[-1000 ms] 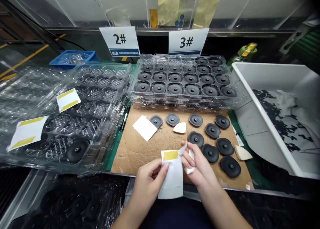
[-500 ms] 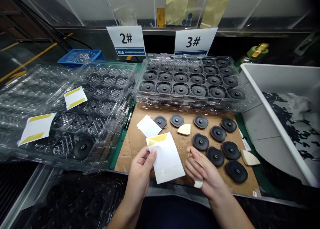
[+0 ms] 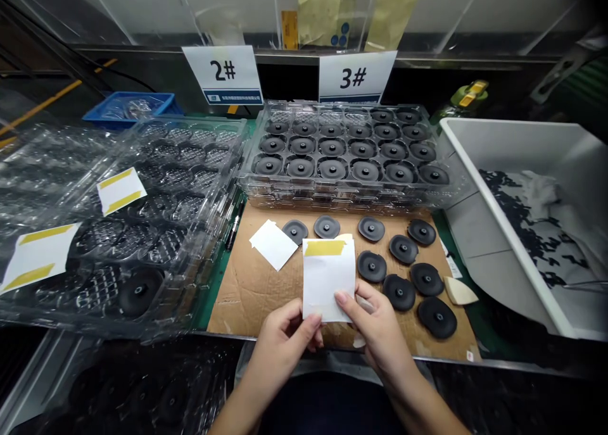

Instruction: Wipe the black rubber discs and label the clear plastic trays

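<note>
Beneath and ahead of the hands spreads a cardboard sheet [image 3: 237, 296]. The left hand [image 3: 287, 334] pinches a white card [image 3: 327, 277] at its near-left corner; the right hand [image 3: 375, 318] grips its right edge, thumb on the face. The card extends ahead between them, long axis pointing away, neither hand clearly nearer. A yellow strip [image 3: 325, 248] crosses its far end. The white scrap [image 3: 359, 340] under the right hand is perhaps a finger wrap.

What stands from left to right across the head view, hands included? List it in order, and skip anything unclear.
Leftmost taped sheet → second taped sheet → 2# sign → left hand → held taped sheet → right hand → white bin.
</note>
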A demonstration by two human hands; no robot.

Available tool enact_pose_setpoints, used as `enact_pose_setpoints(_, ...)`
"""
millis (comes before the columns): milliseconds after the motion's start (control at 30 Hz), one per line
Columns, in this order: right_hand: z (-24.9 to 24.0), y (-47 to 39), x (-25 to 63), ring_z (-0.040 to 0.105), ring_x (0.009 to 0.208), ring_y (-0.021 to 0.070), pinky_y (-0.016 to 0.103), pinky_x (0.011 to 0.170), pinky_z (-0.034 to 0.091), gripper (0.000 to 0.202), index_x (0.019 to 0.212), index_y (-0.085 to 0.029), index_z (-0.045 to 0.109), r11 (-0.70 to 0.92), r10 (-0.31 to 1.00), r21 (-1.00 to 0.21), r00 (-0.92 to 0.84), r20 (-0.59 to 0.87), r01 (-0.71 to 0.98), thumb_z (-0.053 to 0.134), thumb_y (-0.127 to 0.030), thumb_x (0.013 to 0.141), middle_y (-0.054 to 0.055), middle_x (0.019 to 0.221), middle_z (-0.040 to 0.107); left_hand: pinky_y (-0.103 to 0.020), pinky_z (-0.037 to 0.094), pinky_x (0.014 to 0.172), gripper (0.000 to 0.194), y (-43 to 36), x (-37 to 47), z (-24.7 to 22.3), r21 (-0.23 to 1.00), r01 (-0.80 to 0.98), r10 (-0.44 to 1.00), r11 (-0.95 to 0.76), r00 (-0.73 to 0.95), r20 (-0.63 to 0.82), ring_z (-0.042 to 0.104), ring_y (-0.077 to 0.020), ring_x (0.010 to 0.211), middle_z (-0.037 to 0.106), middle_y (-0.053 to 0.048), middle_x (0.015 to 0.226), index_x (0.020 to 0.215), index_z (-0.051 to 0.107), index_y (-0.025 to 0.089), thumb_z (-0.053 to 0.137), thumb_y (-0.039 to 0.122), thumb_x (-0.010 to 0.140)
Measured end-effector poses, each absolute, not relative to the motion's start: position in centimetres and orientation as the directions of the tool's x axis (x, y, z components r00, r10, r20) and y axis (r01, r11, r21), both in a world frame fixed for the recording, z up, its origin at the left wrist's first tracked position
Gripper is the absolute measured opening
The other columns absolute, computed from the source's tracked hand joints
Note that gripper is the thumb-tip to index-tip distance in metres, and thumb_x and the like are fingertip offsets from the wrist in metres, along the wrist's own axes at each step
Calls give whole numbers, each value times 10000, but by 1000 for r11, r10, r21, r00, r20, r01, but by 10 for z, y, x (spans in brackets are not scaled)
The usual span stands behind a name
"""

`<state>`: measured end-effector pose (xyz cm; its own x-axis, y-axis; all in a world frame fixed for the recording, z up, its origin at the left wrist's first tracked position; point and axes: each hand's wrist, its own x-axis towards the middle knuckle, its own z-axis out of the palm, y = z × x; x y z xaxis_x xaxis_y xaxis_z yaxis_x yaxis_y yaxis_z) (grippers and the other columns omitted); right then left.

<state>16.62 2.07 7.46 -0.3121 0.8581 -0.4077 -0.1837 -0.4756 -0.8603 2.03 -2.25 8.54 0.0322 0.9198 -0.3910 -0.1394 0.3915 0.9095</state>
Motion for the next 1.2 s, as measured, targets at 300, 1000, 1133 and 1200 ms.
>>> enact_pose_setpoints(300,85,31,172,483,532,96,185,457,353,266,731,-153,588,-453,878,-881,-242,-413,-137,664,-406,704,-1,640,586,-235,464,554,309,-24,19,87,953,-100,956,287,91,-279,592,-135,612,652,-68,737,781,618,132,410,341,871)
enact_pose_setpoints(1000,99,21,180,619,849,163,264,737,502,263,1042,-215,604,567,764,-745,-561,319,350,516,-106,819,58,941,661,-214,472,577,189,-29,24,94,963,66,962,261,-98,-254,579,-122,613,615,-19,681,745,593,153,483,276,839)
enact_pose_setpoints(1133,99,21,178,641,843,166,264,725,510,278,1063,-211,593,592,742,-730,-583,330,340,500,-112,821,48,939,683,-225,472,633,145,-33,24,93,962,203,980,181,-121,-159,594,-138,676,639,-26,737,814,615,168,483,226,837)
enact_pose_setpoints(1200,98,21,178,644,848,167,258,710,510,287,1074,-214,585,608,730,-718,-596,335,340,493,-109,823,48,948,685,-220,464,641,135,-34,24,94,954,265,987,137,-118,-109,591,-135,687,638,-22,751,832,618,175,484,194,832)
